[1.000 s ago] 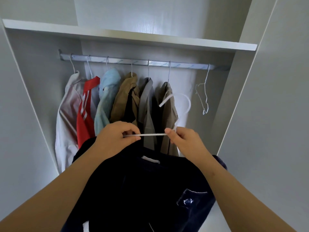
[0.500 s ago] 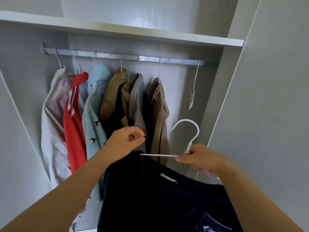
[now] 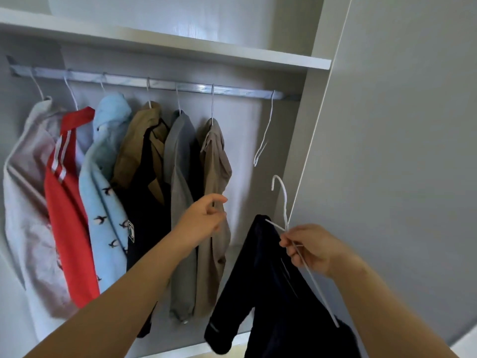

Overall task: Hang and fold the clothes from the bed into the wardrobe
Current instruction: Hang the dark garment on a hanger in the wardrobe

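The navy garment (image 3: 268,285) hangs in the air at the lower right of the wardrobe (image 3: 304,138). It is draped on a white wire hanger (image 3: 284,202) that is tilted, with one shoulder high and the other low toward the camera. The cloth is soft and limp, and probably light; one loose end droops at lower left. On thin, smooth wire at such a slant it could slide toward the low end, so I judge the hanger needs levelling before it goes up. The wire looks thin and easily bent. The best hold is at the neck just under the hook, which leaves the hook free to catch.

The right hand (image 3: 312,248) pinches the wire there between thumb and fingertips. The left hand (image 3: 204,220) is in front of the beige shirt (image 3: 214,171). Its fingers are loosely curled, thumb and forefinger forward, and I see nothing in them. I cannot tell whether it touches the shirt.

Above, the rail (image 3: 240,90) carries six clothed hangers and a bare spare (image 3: 268,125) near its right end. The gap between the beige shirt and the spare looks the likely place.
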{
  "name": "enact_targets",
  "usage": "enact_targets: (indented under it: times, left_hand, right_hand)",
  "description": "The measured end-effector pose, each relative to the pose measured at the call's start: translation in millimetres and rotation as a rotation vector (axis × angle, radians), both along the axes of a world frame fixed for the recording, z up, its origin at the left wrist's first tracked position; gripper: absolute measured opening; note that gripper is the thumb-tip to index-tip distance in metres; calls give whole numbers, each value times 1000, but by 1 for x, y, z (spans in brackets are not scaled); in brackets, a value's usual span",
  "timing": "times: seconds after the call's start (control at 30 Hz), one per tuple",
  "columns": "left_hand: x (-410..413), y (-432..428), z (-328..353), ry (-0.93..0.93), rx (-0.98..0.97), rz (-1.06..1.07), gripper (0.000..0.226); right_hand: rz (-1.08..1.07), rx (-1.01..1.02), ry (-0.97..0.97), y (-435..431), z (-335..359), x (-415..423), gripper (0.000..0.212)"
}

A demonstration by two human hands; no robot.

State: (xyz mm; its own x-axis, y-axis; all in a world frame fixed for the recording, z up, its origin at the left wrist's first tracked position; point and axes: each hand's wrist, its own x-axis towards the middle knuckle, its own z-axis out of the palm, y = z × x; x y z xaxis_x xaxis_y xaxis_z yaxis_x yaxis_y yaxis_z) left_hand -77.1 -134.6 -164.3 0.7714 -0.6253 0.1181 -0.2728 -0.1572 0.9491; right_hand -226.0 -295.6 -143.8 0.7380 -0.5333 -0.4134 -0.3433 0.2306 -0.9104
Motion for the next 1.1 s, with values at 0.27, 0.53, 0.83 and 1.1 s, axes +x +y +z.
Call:
enact_targets:
  times: [0.27,0.53,0.83,1.1]
  left_hand:
    - [12,-34,10,-34,26,98,17]
    - [87,-67,53,-138,-63,178,16]
    - [202,-118,70,-211,-67,159,18]
    - [296,-154,85,-361,-29,141,13]
  right_hand:
    - [-15,35,-142,-23,-4,24,19]
    - [37,244,-298,-35,34,109,20]
    - [-53,214,-301,-65,58,240,31]
    - [-157,199,-506,-102,110,335,29]
